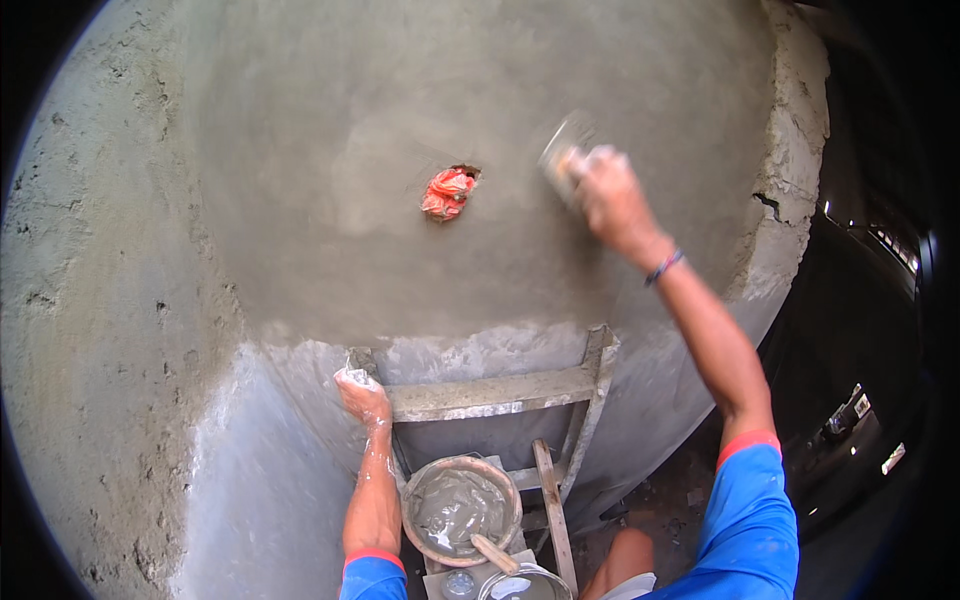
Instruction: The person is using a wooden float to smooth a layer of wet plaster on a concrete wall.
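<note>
My right hand (pixel 612 195) is closed on the handle of a plastering trowel (pixel 562 155), its blade against the wet grey plaster wall (pixel 330 130); both are smeared by motion. My left hand (pixel 364 393), whitened with paste, is closed beside the top left of a wooden ladder (pixel 490 392). What its fingers hold, if anything, cannot be made out. Crumpled red plastic (pixel 447 193) plugs a hole in the plaster, left of the trowel. Below my hands stands a bucket of grey mortar (pixel 450 505), with a wooden-handled tool (pixel 493 552) resting in it.
Close to the mortar bucket are a second container (pixel 525 585) and a small clear round object (pixel 459 584). A slanting wooden strip (pixel 555 515) stands right of the bucket. Rough wall (pixel 100 250) rises at the left; a cracked, ragged plaster edge (pixel 790 170) borders the right.
</note>
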A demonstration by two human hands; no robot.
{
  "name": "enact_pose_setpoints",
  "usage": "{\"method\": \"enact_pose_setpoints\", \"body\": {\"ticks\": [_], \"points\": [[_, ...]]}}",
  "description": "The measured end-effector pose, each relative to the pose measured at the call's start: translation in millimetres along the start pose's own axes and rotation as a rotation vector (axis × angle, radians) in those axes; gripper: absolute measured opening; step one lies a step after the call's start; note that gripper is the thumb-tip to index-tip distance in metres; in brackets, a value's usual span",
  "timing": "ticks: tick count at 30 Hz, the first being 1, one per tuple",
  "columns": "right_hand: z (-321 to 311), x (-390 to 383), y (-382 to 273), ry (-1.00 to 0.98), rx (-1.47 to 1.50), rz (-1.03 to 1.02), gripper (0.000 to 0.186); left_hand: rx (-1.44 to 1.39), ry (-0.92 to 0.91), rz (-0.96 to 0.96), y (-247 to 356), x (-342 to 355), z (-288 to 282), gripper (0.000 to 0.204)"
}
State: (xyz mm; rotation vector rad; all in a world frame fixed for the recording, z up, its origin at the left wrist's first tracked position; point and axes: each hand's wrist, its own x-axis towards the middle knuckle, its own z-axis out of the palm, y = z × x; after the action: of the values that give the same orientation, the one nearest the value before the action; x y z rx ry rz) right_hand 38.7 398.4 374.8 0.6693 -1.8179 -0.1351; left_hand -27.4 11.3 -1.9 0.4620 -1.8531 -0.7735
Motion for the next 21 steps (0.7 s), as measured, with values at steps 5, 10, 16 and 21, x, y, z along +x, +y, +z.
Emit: {"method": "enact_pose_setpoints", "body": {"ticks": [5, 10, 16, 21], "points": [[-28, 57, 103, 0.113, -0.094, 0.206, 0.039, -0.021, -0.012, -0.015, 9, -13, 13, 0.044], [48, -8, -20, -0.097, -0.005, -0.116, 0.042, -0.048, -0.046, -0.041, 2, -3, -5, 0.051], [56, -61, -88, -0.600, 0.423, -0.012, 0.036, 0.003, -0.022, -0.017, -4, -1, 4, 0.044], [-18, 15, 14, -0.018, 0.063, 0.021, 0.044, -0.076, -0.026, 0.003, 14, 0, -1, 0.045]]}}
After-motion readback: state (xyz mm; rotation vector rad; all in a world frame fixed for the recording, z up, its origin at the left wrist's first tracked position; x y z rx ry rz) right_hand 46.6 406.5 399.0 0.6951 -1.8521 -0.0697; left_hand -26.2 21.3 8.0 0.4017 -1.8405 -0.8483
